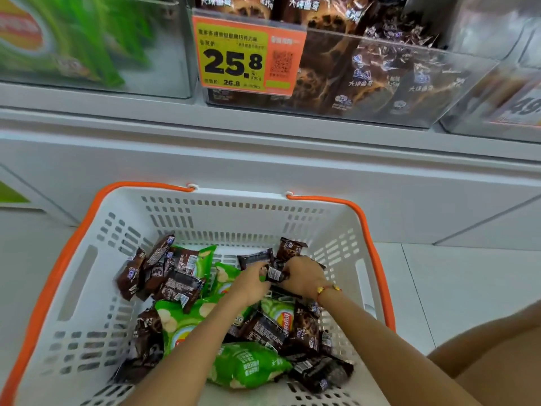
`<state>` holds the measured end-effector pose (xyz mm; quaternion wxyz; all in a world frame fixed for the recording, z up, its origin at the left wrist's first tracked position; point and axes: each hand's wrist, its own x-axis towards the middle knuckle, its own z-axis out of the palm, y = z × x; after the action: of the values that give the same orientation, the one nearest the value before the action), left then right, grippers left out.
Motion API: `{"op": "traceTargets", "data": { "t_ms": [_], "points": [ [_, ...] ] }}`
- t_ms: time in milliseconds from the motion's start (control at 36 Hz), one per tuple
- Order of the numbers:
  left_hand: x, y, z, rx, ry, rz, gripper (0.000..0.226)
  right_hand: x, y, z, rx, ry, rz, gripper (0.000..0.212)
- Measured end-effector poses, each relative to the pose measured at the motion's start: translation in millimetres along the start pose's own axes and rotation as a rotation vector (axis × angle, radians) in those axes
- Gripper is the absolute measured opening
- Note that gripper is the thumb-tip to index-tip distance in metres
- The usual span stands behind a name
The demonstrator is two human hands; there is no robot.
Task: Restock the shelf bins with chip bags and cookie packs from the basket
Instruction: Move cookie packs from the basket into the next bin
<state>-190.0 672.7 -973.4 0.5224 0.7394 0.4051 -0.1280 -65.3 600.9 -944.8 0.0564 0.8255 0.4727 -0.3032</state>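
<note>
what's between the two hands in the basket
In the head view, a dark brown cookie pack sits between the left hand and right hand, both gripping it.

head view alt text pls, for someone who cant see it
Both hands, left hand and right hand, grip dark cookie packs inside a white basket of cookie packs and green chip bags. Above, clear shelf bins hold matching stock.

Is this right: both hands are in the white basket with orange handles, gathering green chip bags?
Not quite. In the head view the left hand and right hand are in the white plastic basket with orange handles, but they grip dark brown cookie packs, not green chip bags, which lie loose beneath.
</note>
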Motion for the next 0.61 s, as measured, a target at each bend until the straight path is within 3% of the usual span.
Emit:
{"op": "traceTargets", "data": {
  "t_ms": [139, 250, 389, 528, 611],
  "points": [
    [-18.0, 19.1, -43.4, -0.123, 0.113, 0.158, 0.063, -3.9, -13.3, -67.6, 0.326, -0.182, 0.036, 0.023],
    [-43.6, 44.3, -82.2, 0.048, 0.155, 0.348, 0.069, -13.9, -24.5, -113.3, 0.453, -0.184, 0.027, 0.044],
    [-71.1, 73.3, -111.9, 0.158, 0.201, 0.462, 0.047, -32.3, -31.3, -159.3, 0.66, -0.243, 0.075, 0.037],
    [-89.8, 95.2, -128.7, -0.18, 0.087, 0.501, 0.026, -73.4, -33.1, -209.3, 0.77, -0.326, 0.046, 0.044],
    [-103.6, 110.6, -132.0, -0.347, 0.055, 0.502, 0.02, -93.1, -30.9, -228.5, 0.787, -0.23, 0.033, 0.048]
  ]
}}
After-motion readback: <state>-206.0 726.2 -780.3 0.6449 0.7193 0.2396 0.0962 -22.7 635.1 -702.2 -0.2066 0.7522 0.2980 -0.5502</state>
